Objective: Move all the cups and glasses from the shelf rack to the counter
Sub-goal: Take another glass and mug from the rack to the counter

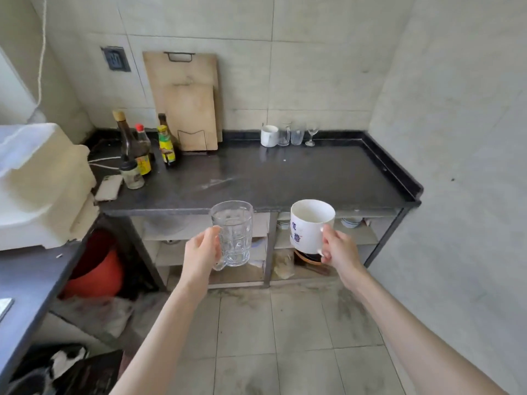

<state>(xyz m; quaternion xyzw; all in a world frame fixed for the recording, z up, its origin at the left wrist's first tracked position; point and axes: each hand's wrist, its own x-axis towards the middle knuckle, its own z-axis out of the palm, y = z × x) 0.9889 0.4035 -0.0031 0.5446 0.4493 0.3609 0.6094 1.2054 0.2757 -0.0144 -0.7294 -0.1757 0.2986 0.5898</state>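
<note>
My left hand (201, 252) grips the handle of a clear glass mug (233, 233), held upright in the air just in front of the dark counter (271, 178). My right hand (339, 249) grips the handle of a white ceramic mug (309, 223) with blue and red characters, also upright before the counter's front edge. At the back of the counter stand a white mug (269, 136), two clear glasses (291, 134) and a small wine glass (311, 135). Below the counter, the shelf rack (269, 252) holds small bowls (351, 221) on its upper right shelf.
Sauce bottles (142, 149), a jar (131, 174), a phone (109, 187) and two cutting boards (188, 109) crowd the counter's left and back. A white foam box (37, 183) sits at left. A red bucket (97, 272) stands on the floor. A wall closes the right side.
</note>
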